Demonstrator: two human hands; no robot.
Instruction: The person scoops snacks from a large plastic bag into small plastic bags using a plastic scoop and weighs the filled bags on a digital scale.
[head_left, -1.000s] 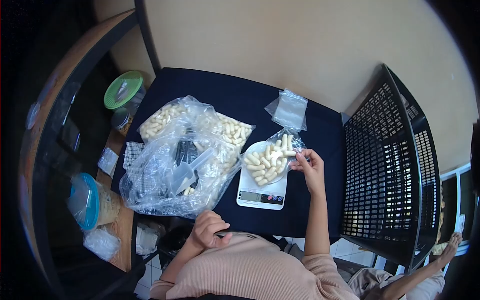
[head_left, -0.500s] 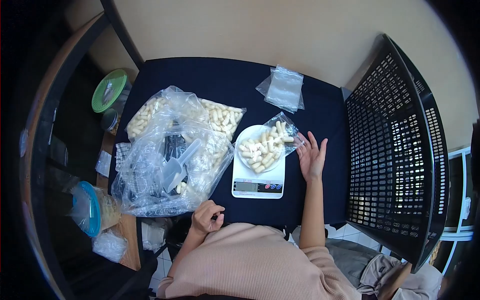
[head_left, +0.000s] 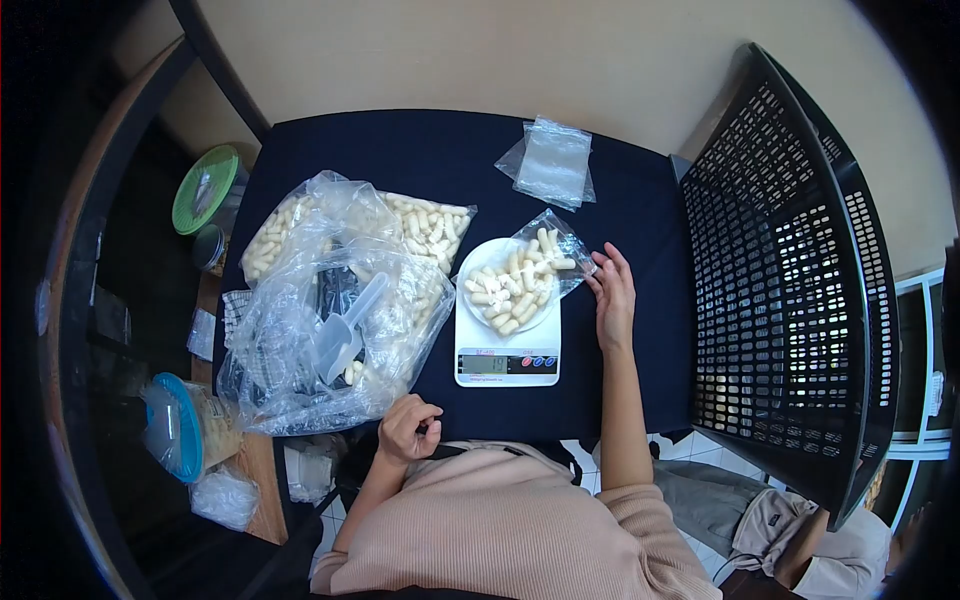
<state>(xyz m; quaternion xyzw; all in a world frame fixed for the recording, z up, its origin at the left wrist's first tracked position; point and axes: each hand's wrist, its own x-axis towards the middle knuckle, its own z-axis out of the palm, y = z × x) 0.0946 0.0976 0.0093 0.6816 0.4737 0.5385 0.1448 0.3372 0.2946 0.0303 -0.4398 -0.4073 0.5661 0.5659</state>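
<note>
A small clear bag of pale stick-shaped pieces [head_left: 512, 290] lies on the round plate of the white kitchen scale [head_left: 508, 362], whose display is lit. My right hand [head_left: 613, 298] is beside the bag's open end, fingers apart, fingertips at or close to its edge. Near the table's front edge my left hand [head_left: 408, 428] rests with its fingers curled; whether they hold anything is hidden. Left of the scale sits a large clear bag [head_left: 400, 310] with more pale pieces, and a translucent scoop [head_left: 340, 340] lies on it.
Flat empty plastic bags [head_left: 553, 165] lie at the back of the dark table [head_left: 350, 135]. A black perforated basket [head_left: 780, 290] stands at the right. Lidded containers [head_left: 205, 190] and a blue-lidded tub [head_left: 190, 425] are on the left. Another person's legs [head_left: 720, 510] show at lower right.
My right hand has opened from its pinch on the small bag's edge and moved slightly off. The bag has settled on the scale. The camera view has shifted.
</note>
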